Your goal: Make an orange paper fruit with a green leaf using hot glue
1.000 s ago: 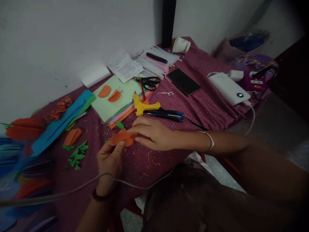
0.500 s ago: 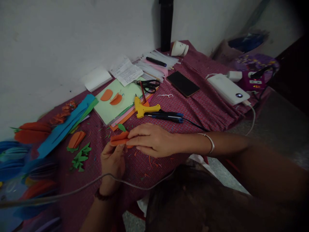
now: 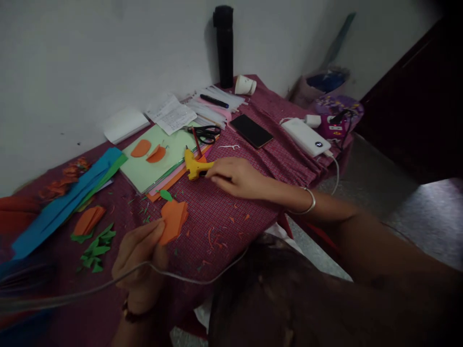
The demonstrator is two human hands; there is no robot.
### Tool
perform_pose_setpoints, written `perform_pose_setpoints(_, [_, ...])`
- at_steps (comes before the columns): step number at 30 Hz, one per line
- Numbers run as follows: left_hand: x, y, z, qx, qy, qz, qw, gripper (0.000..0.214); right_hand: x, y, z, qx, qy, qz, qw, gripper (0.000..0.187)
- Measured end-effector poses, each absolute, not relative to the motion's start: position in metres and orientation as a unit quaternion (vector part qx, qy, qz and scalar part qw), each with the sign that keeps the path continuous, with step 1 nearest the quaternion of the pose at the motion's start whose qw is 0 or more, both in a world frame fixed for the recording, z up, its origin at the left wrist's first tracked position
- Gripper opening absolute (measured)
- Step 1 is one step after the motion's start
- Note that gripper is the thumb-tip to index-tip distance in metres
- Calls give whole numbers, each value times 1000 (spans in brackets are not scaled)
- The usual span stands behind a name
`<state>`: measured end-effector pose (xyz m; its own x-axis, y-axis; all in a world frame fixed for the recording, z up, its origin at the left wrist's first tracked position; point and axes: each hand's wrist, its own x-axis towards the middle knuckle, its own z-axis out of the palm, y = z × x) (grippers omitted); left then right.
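Observation:
My left hand [image 3: 139, 255] pinches a folded orange paper cut-out [image 3: 173, 218] and holds it just above the red checked cloth [image 3: 231, 217]. A small green leaf piece [image 3: 166, 195] lies beside the cut-out. My right hand [image 3: 235, 177] has reached across to the yellow glue gun [image 3: 195, 166], and its fingers close over the gun's rear end and the blue pens lying there. A silver bangle sits on my right wrist.
A stack of coloured paper sheets [image 3: 159, 159] carries two orange shapes. Black scissors [image 3: 206, 133], a phone [image 3: 251, 130], a white power bank [image 3: 306, 137], a black flask [image 3: 224, 46] and green scraps [image 3: 96, 246] are on the table. A grey cable [image 3: 173, 274] crosses the front edge.
My right hand let go of the orange cut-out and moved up to the glue gun. My left hand keeps the cut-out alone. The view swung to the right.

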<state>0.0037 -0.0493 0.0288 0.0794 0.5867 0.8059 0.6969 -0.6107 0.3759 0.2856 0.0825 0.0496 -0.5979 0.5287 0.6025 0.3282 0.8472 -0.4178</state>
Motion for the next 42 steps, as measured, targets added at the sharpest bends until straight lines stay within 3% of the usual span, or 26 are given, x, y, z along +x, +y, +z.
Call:
perform_pose_setpoints(5, [7, -44, 23, -717, -464, -521, 14, 27, 324, 98, 44, -371, -864, 124, 316, 16])
perform_pose_setpoints(9, [16, -36, 25, -647, -483, -588, -42, 8, 311, 106, 51, -416, -864, 113, 259, 10])
perform_pose_setpoints(12, [20, -33, 30, -577, -527, -613, -117, 6, 284, 116, 56, -384, -891, 66, 235, 29])
perform_pose_setpoints(15, [21, -33, 37, -553, -549, -607, -158, 9, 257, 126, 53, -383, -910, 31, 154, 54])
perform_pose_setpoints(19, [20, -34, 42, -575, -519, -618, -132, 10, 237, 131, 43, -418, -905, 20, 76, 51])
perform_pose_setpoints(23, [21, -36, 41, -549, -517, -641, -146, 5, 239, 129, 42, -435, -893, 39, 105, 52])
perform_pose_setpoints(27, [21, -34, 40, -405, -510, -679, -338, 18, 249, 130, 58, -435, -845, 165, 263, 61])
perform_pose_setpoints(30, [22, -30, 41, -345, -484, -655, -465, 28, 252, 122, 73, -386, -753, 376, 377, 50])
perform_pose_setpoints(32, [23, -28, 41, -340, -469, -630, -517, 30, 247, 108, 79, -339, -673, 549, 362, 36])
perform_pose_setpoints(35, [27, -26, 38, -334, -446, -604, -569, 31, 232, 80, 83, -253, -573, 720, 297, 41])
perform_pose_setpoints(42, [29, -24, 28, -350, -453, -565, -594, 33, 215, 51, 81, -200, -480, 812, 266, 43])
